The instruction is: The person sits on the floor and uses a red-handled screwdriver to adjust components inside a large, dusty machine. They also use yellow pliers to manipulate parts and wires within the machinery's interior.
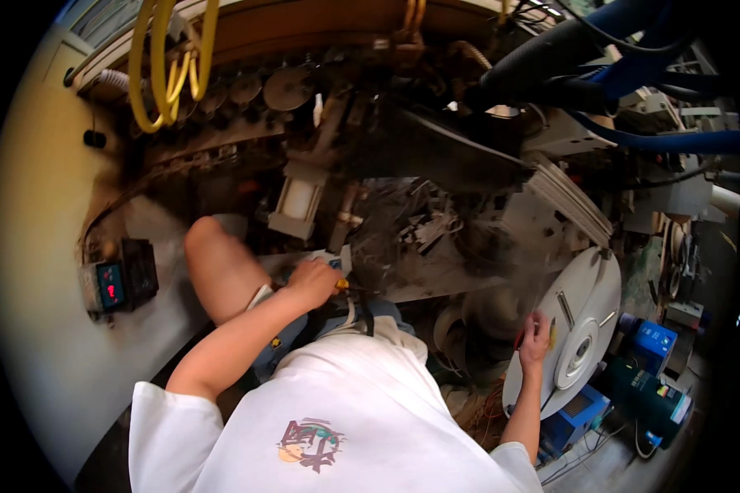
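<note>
My left hand (311, 283) is in front of my lap, its fingers closed at the edge of the machine. A small yellow piece (342, 283) shows at its fingertips, and a blue piece (335, 264) just beyond them; what the hand holds I cannot make out. To the right, my right hand (536, 335) is raised in front of a large white reel (598, 287) with slots and a round hub. Its fingers are curled, with a bit of red on one side and yellow on the other. Whether the hand touches the reel is unclear.
A pneumatic cylinder (298, 200) hangs ahead. Scraps (429, 230) lie in the machine behind it. Yellow hoses (144, 82) dangle at upper left and blue hoses (674, 141) cross at upper right. A control box (111, 284) is at left; a green motor (643, 398) stands at lower right.
</note>
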Available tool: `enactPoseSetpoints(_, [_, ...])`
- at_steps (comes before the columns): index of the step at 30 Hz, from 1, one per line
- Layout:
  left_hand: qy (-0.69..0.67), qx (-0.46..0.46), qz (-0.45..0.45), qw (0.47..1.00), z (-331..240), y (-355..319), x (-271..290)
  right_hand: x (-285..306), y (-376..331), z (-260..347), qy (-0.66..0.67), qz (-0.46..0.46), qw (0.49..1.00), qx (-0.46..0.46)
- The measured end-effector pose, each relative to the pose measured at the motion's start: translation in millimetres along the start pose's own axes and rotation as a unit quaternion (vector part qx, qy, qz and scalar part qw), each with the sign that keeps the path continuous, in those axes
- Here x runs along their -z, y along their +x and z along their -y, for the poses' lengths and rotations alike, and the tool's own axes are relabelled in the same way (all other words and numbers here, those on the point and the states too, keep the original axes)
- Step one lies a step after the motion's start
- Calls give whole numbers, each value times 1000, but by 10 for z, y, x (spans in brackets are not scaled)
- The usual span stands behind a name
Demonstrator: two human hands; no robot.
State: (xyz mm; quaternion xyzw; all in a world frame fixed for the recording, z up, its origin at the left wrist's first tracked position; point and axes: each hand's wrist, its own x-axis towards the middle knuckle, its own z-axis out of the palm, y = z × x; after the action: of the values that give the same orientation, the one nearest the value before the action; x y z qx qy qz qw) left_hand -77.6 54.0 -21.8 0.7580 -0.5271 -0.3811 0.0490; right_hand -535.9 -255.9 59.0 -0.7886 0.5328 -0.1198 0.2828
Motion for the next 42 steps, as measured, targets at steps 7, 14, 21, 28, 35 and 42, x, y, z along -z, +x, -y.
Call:
enactPoseSetpoints(7, [79, 203, 42, 975, 999, 342, -1318, -813, -112, 1791, 278, 259, 921, -88])
enactPoseSetpoints(14, [214, 292, 4, 932, 1040, 248, -1216, -1059, -264, 2226, 284, 346, 894, -10])
enactPoseSetpoints(21, [-220, -27, 7, 975, -91, -341, 746, -628, -124, 2596, 148, 243, 931, 227])
enactPoseSetpoints(28, [-465, -138, -135, 864, -677, -973, 1874, -408, -23, 2967, 41, 127, 885, 446])
enactPoseSetpoints(35, [-164, -228, -239, 930, -530, -1068, 1832, -321, -179, 3130, -8, 153, 874, 461])
enactPoseSetpoints(42, [-317, -202, -176, 910, -375, -1048, 1689, -187, -259, 3311, -56, 177, 871, 455])
